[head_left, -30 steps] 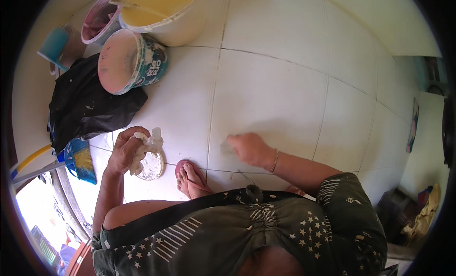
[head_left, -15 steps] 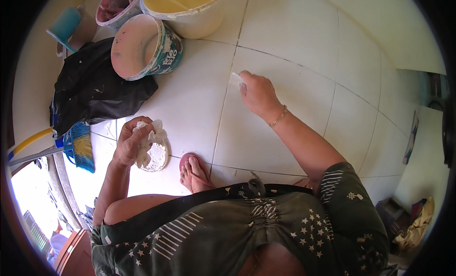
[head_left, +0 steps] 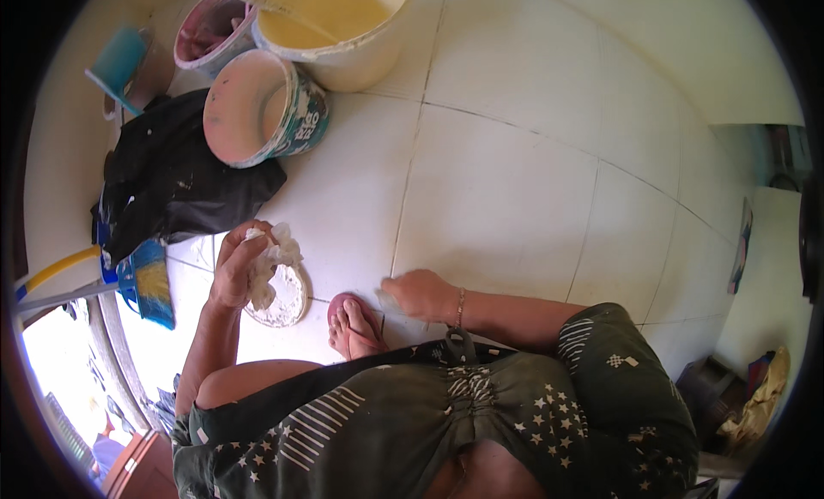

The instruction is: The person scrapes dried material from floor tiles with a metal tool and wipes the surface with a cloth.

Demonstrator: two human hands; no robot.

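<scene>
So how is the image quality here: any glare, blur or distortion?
Head view: fisheye bends the white floor tiles' grout lines near the dark rim; daylight overexposes the lower-left doorway; the right hand and left hand look fairly sharp.

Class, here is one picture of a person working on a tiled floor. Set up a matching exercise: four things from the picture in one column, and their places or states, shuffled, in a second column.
Things
1. left hand
2. right hand
3. big bucket
4. black bag

Places or states
A. holds yellow paint
B. lies crumpled beside the pink-stained tub
C. grips a white rag above a small round dish
D. pressed flat on the floor tile near the sandalled foot

Pairs: 1-C, 2-D, 3-A, 4-B
</scene>
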